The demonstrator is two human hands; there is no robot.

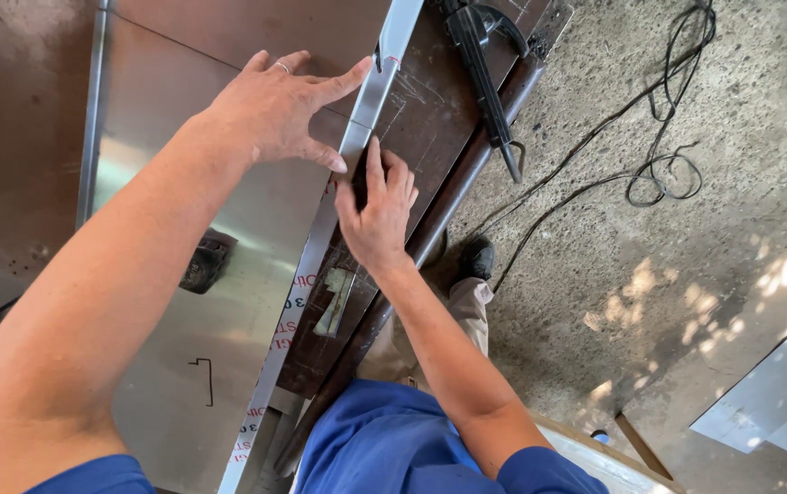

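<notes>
My left hand (276,108) lies flat with fingers spread on a shiny metal sheet (183,302), its fingertips pressing on a long bright metal strip (315,242) that runs along the sheet's right edge. My right hand (377,209) is closed around a small dark tool held against the strip's edge, just below my left thumb. The tool is mostly hidden by my fingers. A ring sits on a finger of my left hand.
The sheet rests on a rusty brown workbench (430,101). A black clamp-like tool (483,73) lies at the bench's far end. A small dark block (204,263) sits on the sheet. Black cables (658,165) coil on the concrete floor. My shoe (476,258) stands beside the bench.
</notes>
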